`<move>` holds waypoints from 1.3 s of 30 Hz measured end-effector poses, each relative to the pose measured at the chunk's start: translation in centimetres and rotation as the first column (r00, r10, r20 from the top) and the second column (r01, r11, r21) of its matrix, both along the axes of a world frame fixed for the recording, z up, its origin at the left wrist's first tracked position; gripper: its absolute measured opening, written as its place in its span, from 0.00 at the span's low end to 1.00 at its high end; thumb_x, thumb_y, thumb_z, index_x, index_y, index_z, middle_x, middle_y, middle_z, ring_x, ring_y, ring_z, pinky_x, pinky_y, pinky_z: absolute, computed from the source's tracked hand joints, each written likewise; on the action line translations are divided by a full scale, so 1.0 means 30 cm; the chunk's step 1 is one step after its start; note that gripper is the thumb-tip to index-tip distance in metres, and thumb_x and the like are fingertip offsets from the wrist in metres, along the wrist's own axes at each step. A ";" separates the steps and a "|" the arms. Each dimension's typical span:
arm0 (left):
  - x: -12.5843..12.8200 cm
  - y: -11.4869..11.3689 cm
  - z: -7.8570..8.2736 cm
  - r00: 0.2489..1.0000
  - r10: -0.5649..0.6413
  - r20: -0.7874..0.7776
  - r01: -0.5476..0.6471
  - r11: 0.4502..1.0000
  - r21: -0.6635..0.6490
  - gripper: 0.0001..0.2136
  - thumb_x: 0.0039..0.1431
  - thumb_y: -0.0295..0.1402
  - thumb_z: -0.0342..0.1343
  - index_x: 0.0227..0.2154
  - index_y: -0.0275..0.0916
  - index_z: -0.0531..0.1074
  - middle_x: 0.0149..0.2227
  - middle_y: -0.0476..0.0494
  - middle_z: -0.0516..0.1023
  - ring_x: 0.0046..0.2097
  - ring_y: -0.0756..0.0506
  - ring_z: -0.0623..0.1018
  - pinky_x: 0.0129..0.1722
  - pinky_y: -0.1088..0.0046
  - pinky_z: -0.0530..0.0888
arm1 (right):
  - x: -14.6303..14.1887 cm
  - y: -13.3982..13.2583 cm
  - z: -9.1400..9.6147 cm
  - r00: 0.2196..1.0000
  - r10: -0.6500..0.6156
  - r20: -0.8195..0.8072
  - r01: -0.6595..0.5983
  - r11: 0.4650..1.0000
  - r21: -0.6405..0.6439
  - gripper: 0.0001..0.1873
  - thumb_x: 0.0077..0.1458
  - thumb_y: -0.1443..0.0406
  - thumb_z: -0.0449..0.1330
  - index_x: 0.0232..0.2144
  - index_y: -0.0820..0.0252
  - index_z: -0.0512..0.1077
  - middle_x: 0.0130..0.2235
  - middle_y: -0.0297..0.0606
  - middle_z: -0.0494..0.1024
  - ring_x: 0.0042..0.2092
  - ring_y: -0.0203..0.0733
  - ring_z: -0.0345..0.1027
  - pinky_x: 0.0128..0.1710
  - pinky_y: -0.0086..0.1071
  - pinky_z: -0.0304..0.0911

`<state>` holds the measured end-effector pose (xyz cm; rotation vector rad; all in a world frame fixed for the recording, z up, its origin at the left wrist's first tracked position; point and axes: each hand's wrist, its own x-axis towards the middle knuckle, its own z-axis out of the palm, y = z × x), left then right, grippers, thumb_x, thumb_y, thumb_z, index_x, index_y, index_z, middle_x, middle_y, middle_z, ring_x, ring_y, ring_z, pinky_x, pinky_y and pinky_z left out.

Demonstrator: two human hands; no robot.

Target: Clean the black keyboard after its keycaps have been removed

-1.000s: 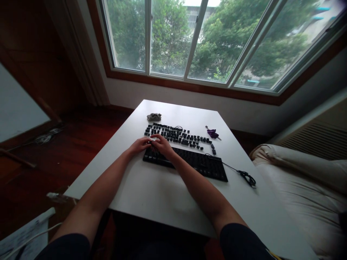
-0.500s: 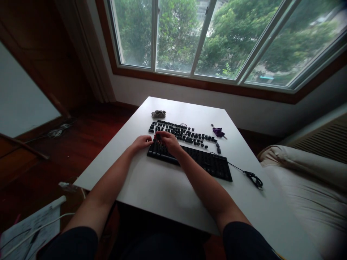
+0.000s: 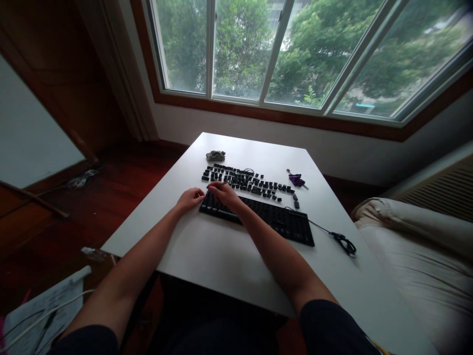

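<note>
A black keyboard (image 3: 273, 217) lies slantwise on the white table (image 3: 221, 261). Over its far left corner, my right hand (image 3: 226, 195) is closed in a pinch; a thin dark thing shows at its fingers, too small to name. My left hand (image 3: 190, 198) rests at the keyboard's left end, fingers curled and pressed together; whatever they hold, if anything, is hidden. Just beyond the keyboard, many loose black keycaps (image 3: 256, 190) are spread in uneven rows.
A crumpled grey cloth (image 3: 215, 156) lies at the far left of the table. Toward the right are a purple cloth (image 3: 296, 180) with a brush-like stick and the coiled black cable (image 3: 343, 242). A pale padded seat (image 3: 414, 246) stands beside the table's right edge.
My right hand has turned and lowered slightly, so the dark piece with thin wires seen at its fingertips is now mostly hidden. My left hand has shifted a little left.
</note>
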<state>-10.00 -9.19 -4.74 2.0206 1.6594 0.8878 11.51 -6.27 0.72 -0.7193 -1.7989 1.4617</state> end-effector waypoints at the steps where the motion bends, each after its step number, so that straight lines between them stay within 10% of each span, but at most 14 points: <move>1: 0.002 -0.009 -0.001 1.000 0.003 0.008 -0.003 1.000 -0.003 0.11 0.59 0.41 0.57 0.36 0.41 0.78 0.37 0.46 0.80 0.36 0.45 0.76 0.39 0.69 0.72 | -0.002 0.001 -0.007 1.000 0.002 0.013 -0.002 1.000 0.009 0.17 0.59 0.52 0.61 0.40 0.59 0.72 0.15 0.23 0.64 0.18 0.32 0.56 0.19 0.25 0.50; 16: -0.024 -0.114 0.050 0.924 -0.367 0.110 0.362 0.930 0.061 0.11 0.57 0.39 0.61 0.41 0.41 0.79 0.50 0.39 0.75 0.54 0.40 0.74 0.59 0.61 0.69 | -0.007 -0.002 -0.051 1.000 -0.019 0.009 0.019 1.000 0.014 0.25 0.62 0.46 0.52 0.40 0.61 0.73 0.18 0.27 0.69 0.18 0.34 0.62 0.20 0.26 0.55; 39: -0.051 -0.102 0.022 0.949 -0.305 -0.076 0.310 0.949 0.058 0.16 0.54 0.43 0.64 0.44 0.43 0.77 0.49 0.41 0.77 0.54 0.39 0.73 0.59 0.61 0.67 | -0.026 -0.032 -0.089 0.936 -0.251 0.247 0.145 0.913 0.381 0.09 0.62 0.59 0.56 0.34 0.56 0.72 0.25 0.30 0.74 0.29 0.39 0.66 0.34 0.30 0.58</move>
